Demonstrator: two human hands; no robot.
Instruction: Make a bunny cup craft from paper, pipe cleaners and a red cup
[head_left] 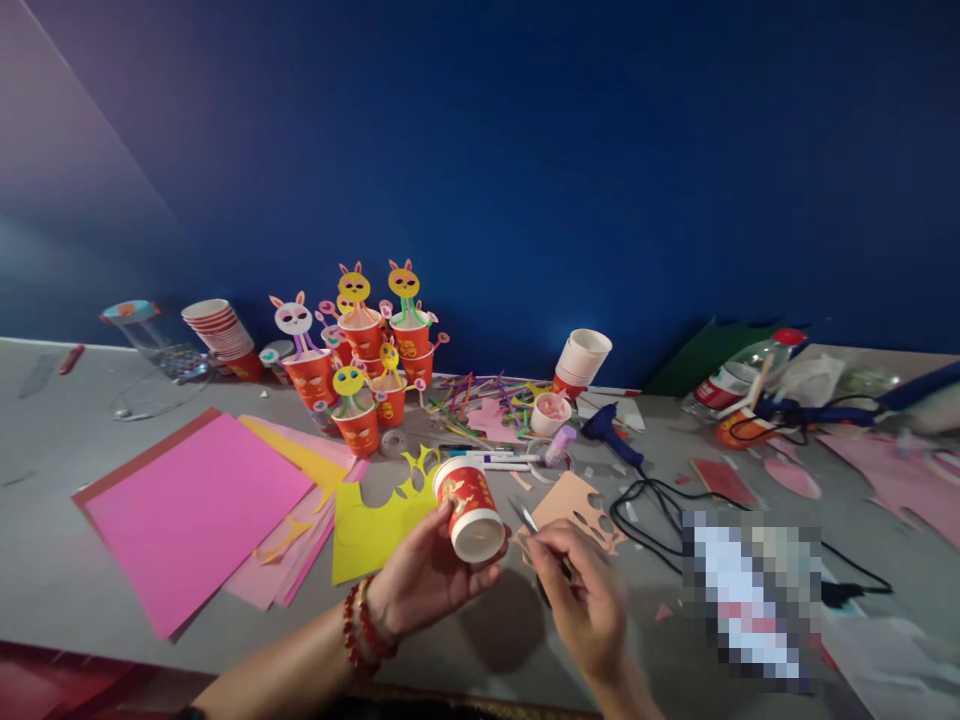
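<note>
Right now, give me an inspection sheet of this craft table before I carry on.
Surface: grey table, strewn with craft supplies.
Job's things: red paper cup, tilted; thin tool, kind unclear.
Clutter: pink paper sheets, yellow cut sheet, bunny cups, cup stack, glue gun, bottle.
Hands: left hand grips the cup; right hand pinches the tool.
Cables: black cable loops right of the hands.
Surroundings: blue wall behind.

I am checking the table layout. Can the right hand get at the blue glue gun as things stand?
Probably yes. The glue gun lies just beyond the right hand, with only a flat paper cutout between them. But the hand holds a thin tool, which it would likely have to put down first.
</note>
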